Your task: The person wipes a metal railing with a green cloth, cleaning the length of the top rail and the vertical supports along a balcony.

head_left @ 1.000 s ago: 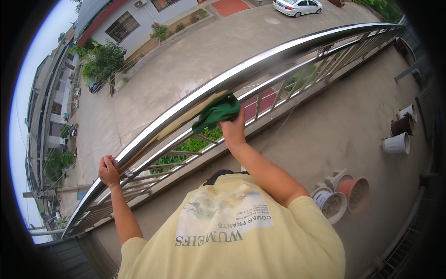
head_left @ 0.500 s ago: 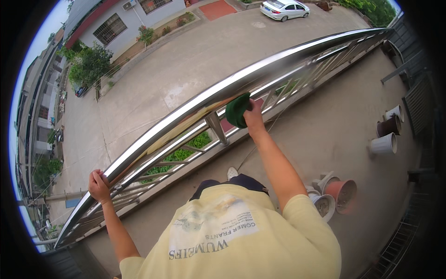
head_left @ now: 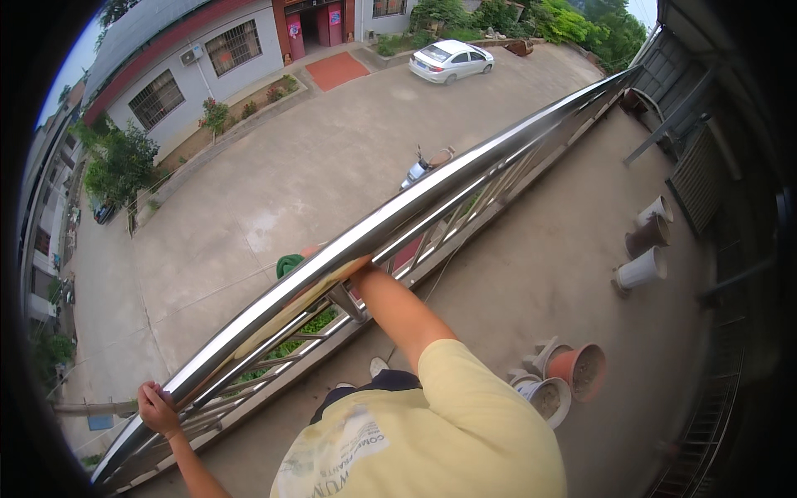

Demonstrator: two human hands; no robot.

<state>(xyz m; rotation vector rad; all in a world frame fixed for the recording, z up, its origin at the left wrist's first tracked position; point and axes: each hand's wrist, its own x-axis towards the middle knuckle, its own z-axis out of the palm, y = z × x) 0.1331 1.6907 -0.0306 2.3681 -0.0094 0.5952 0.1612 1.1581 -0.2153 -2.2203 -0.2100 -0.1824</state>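
A shiny metal handrail point(head_left: 332, 253) runs diagonally from the lower left to the upper right, with slanted bars beneath it. At its lower left end my left hand point(head_left: 158, 408) is closed round the rail. My right forearm passes under the handrail, between it and the lower rail, to the outer side. Most of my right hand point(head_left: 310, 249) is hidden behind the rail; a bit of it shows past the far edge. Beside that bit, a green cloth point(head_left: 289, 265) bunches up against the rail's outer side, held in this hand.
On the concrete floor to my right stand several plant pots, among them a terracotta one point(head_left: 579, 371) and a white one point(head_left: 641, 267). Beyond the railing lies a yard below, with a white car point(head_left: 451, 61), a scooter point(head_left: 423, 166) and a building point(head_left: 199, 75). Green plants point(head_left: 295, 344) show through the bars.
My right hand has moved with the green cloth from the rail's near side, under the handrail, to its outer side. My left hand still grips the rail. The view has shifted.
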